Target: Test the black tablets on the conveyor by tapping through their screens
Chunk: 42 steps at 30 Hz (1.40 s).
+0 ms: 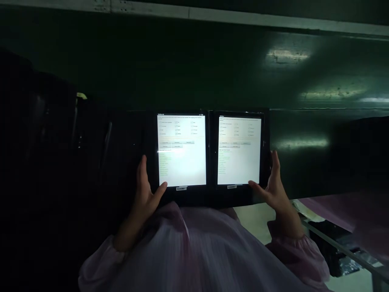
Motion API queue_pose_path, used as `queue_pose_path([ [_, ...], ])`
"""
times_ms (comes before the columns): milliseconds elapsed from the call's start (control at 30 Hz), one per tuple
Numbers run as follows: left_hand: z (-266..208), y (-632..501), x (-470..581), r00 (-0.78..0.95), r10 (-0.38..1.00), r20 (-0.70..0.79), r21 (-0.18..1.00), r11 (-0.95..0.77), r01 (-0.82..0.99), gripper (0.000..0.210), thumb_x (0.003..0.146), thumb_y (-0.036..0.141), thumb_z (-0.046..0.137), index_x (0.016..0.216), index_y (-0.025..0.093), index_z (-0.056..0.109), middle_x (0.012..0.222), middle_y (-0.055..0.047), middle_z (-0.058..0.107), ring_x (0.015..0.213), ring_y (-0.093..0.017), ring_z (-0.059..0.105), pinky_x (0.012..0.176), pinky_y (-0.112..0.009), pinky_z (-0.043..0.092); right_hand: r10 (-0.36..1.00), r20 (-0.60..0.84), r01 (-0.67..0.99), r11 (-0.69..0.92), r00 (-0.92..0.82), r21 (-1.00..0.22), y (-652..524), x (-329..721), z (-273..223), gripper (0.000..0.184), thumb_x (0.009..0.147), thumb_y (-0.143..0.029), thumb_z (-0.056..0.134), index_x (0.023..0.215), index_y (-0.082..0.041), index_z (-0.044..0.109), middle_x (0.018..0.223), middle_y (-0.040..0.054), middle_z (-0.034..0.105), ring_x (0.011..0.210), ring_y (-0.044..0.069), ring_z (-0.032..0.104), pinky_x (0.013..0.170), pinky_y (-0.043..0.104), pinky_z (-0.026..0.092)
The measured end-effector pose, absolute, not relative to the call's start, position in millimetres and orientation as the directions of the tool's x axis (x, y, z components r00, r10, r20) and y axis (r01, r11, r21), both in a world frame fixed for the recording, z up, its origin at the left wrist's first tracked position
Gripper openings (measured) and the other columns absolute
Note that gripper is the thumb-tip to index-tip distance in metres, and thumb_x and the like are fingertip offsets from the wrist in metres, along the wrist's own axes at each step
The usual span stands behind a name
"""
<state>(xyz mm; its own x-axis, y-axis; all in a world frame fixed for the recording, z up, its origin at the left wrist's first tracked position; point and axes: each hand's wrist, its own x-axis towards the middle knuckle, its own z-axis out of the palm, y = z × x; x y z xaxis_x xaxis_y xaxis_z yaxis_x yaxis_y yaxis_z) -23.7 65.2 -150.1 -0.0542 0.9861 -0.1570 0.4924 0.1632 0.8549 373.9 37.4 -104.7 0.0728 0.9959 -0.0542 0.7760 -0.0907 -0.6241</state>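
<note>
Two lit tablets lie side by side in front of me, the left tablet (181,166) and the right tablet (238,168). Both white screens show rows of checkboxes, grey buttons and lines of green text, too small to read. My left hand (148,194) grips the outer lower edge of the left tablet, its thumb over the bottom corner. At the opposite side, my right hand (275,190) holds the right tablet the same way, thumb on the lower corner and fingers along the outer edge. A small label sits below each screen. The tablets' dark frames nearly touch.
Beneath and beyond the tablets is a dark green work surface (182,69) with a pale metal strip (212,16) at its far side. Dark devices (60,121) stand in shadow at left. At lower right are a metal rail (343,247) and another person's pink garment (349,219).
</note>
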Motion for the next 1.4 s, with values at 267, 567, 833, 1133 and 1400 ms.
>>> queue_pose_path([
  [267,-143.4,66.0,-25.1,0.035,0.981,-0.193,0.785,0.133,0.604,0.12,0.076,0.053,0.084,0.171,0.026,0.016,0.179,-0.018,0.015,0.167,-0.042,0.008,0.131,-0.065,0.012,0.986,-0.009,0.823,-0.144,0.167,-0.55,33.1,351.7,-116.6,0.122,0.083,-0.077,0.073,0.172,-0.036,0.0,0.176,0.0186,0.018,0.163,0.047,0.021,0.122,0.078,0.033],
  [567,-131.9,91.4,6.1,-0.116,0.981,-0.154,0.785,0.193,0.588,0.116,0.079,0.043,0.083,0.171,0.023,0.016,0.178,-0.02,0.014,0.167,-0.04,0.008,0.132,-0.063,0.016,0.908,0.232,0.773,-0.139,0.349,-0.618,47.6,336.0,-98.7,0.06,0.102,-0.049,0.062,0.158,-0.033,0.048,0.151,0.0133,0.059,0.142,0.038,0.058,0.113,0.067,0.051],
  [833,-145.4,80.2,-22.9,-0.156,0.956,-0.247,0.884,0.288,0.367,0.092,0.092,0.052,0.071,0.17,0.035,0.024,0.177,-0.012,0.032,0.165,-0.033,0.025,0.132,-0.055,0.025,0.923,0.373,0.897,0.245,-0.1,-0.367,32.2,313.1,-92.1,0.025,0.098,-0.026,0.062,0.098,-0.036,0.085,0.123,0.002,0.077,0.137,0.035,0.059,0.105,0.061,0.058],
  [1133,-148.1,57.6,-27.8,-0.154,0.94,-0.306,0.898,0.338,0.282,0.092,0.085,0.058,0.078,0.165,0.034,0.038,0.178,-0.01,0.03,0.166,-0.033,0.019,0.133,-0.053,0.021,0.894,0.41,0.856,0.347,-0.179,-0.384,25.3,312.5,-90.7,0.029,0.095,-0.021,0.062,0.096,-0.039,0.085,0.126,0.0002,0.075,0.13,0.033,0.061,0.102,0.054,0.058],
  [1400,-150.6,60.7,-26.9,-0.14,0.951,-0.275,0.904,0.305,0.299,0.09,0.088,0.055,0.075,0.165,0.031,0.037,0.177,-0.01,0.031,0.166,-0.031,0.02,0.134,-0.049,0.017,0.936,0.273,0.892,0.307,-0.221,-0.332,29.4,296.4,-99.0,0.027,0.098,-0.026,0.065,0.11,-0.04,0.083,0.149,-0.0011,0.062,0.153,0.038,0.035,0.12,0.064,0.041],
])
